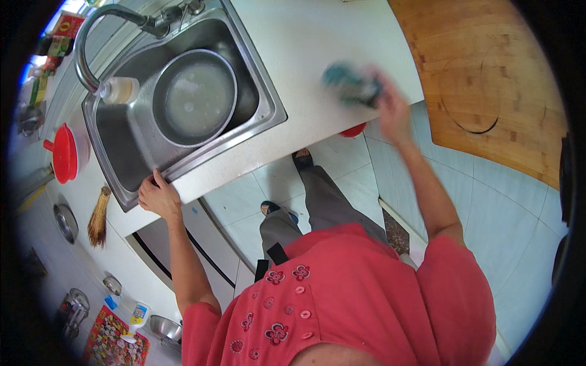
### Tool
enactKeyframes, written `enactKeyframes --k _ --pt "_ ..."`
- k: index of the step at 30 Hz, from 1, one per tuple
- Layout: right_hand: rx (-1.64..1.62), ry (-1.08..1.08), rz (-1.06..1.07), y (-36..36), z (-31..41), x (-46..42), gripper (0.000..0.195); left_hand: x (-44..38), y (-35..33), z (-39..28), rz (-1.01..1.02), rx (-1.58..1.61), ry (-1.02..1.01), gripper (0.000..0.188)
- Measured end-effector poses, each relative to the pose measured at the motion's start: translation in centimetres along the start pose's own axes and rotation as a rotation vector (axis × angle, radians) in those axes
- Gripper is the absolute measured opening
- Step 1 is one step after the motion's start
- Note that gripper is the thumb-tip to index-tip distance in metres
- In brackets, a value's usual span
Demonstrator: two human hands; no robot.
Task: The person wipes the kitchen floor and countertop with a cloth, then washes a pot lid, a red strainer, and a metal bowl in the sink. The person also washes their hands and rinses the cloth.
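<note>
My right hand (393,109) grips a bunched teal cloth (349,85) on the white countertop (316,41), right of the sink. Motion blur hides the cloth's folds and my fingertips. My left hand (159,196) rests on the front rim of the stainless steel sink (126,158), thumb apart from the fingers, holding nothing. Inside the sink sits a round metal basin (194,97) with cloudy water in it. Above the basin's left side, a bottle-like filter (120,90) is fixed to the end of the curved faucet (82,50).
A wooden board (494,87) lies to the right. Left of the sink are a red plastic strainer (64,153), a straw brush (99,217) and a metal bowl (65,223). A white bottle (139,315) stands lower left. Below the counter's front edge, a red rim (352,131) shows.
</note>
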State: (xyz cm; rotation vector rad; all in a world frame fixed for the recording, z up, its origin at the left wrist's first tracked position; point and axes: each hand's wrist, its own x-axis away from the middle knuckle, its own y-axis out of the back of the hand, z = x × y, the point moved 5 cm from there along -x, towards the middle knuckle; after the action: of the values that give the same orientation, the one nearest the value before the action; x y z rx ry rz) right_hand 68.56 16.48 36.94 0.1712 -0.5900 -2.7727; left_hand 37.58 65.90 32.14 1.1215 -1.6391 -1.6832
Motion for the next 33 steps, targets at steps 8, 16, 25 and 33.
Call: enactKeyframes --k 8,16,25,33 --pt "0.583 0.223 -0.088 1.5 -4.2 -4.9 0.062 -0.5 0.0 0.0 0.0 0.034 -0.015 0.047" --pt "0.465 0.528 0.32 -16.0 4.8 7.4 0.054 -0.2 -0.7 0.5 -0.011 0.082 0.005 0.051" --pt "0.342 0.893 0.664 -34.8 13.4 13.0 0.049 -0.2 0.2 3.0 -0.322 0.52 -0.036 0.052" --pt "0.217 1.135 0.872 -48.7 19.6 16.9 0.046 4.0 3.2 11.5 -0.439 1.49 0.348 0.06"
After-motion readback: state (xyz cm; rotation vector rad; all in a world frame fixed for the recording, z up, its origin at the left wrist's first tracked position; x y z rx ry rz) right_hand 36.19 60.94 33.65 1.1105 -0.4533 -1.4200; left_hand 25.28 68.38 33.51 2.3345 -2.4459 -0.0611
